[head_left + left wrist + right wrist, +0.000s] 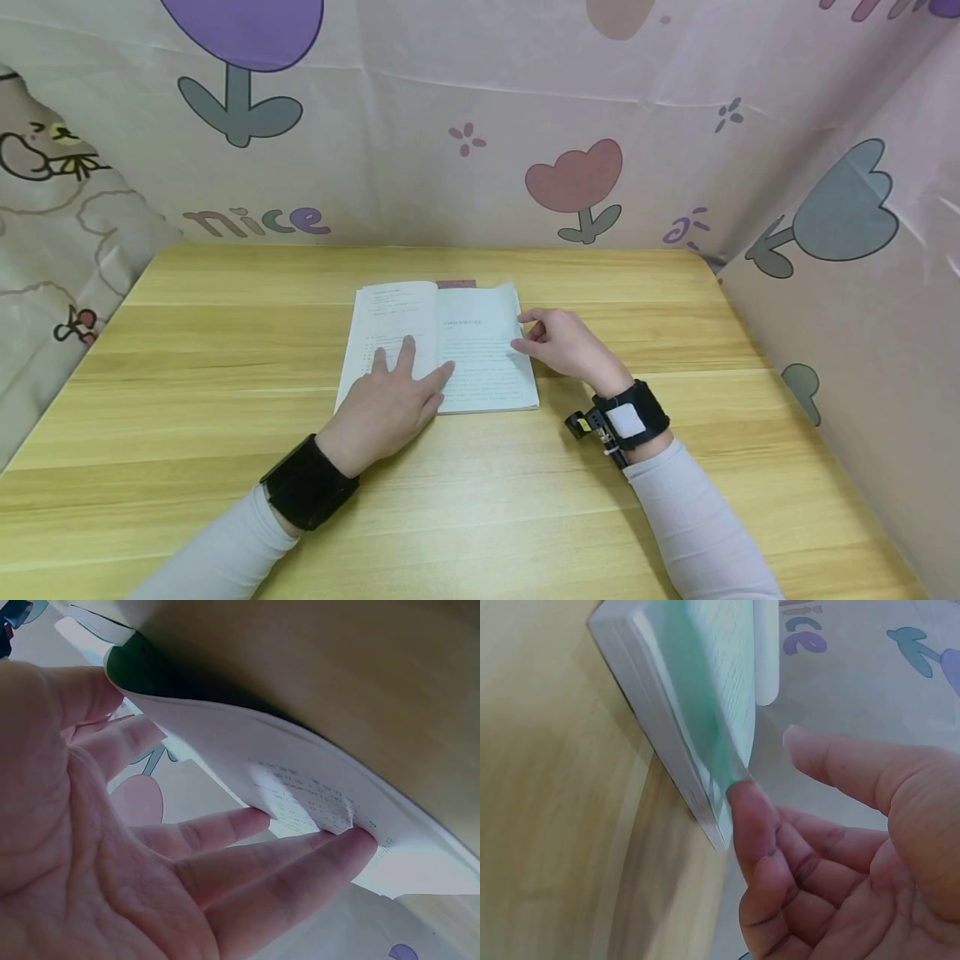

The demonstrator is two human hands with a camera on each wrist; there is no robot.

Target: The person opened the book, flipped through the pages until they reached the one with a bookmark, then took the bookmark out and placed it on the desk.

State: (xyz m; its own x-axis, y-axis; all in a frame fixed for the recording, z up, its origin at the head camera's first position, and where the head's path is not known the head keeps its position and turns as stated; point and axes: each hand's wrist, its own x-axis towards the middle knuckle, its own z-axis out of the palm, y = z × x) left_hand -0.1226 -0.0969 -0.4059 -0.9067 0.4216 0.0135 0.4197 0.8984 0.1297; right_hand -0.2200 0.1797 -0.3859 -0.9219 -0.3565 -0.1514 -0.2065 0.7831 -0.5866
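An open book [487, 367] lies on the wooden table, with printed text on both pages. My left hand [386, 408] rests across the left page and the spine, fingers spread. In the left wrist view, those fingertips [364, 840] touch the printed paper. At the book's right edge is my right hand [566, 342]. The right wrist view shows its index fingertip [751, 799] against the edge of a greenish page [705, 712] that stands partly lifted from the stack below. The right thumb [840, 754] is apart from the paper, and the other fingers are bent.
A dark reddish strip [456, 284] sticks out past the book's top edge. The wooden table [225, 333] extends around the book. Behind and to the right hangs a patterned cloth [420, 192]; another printed cloth [45, 250] hangs at the left. Each wrist wears a black strap.
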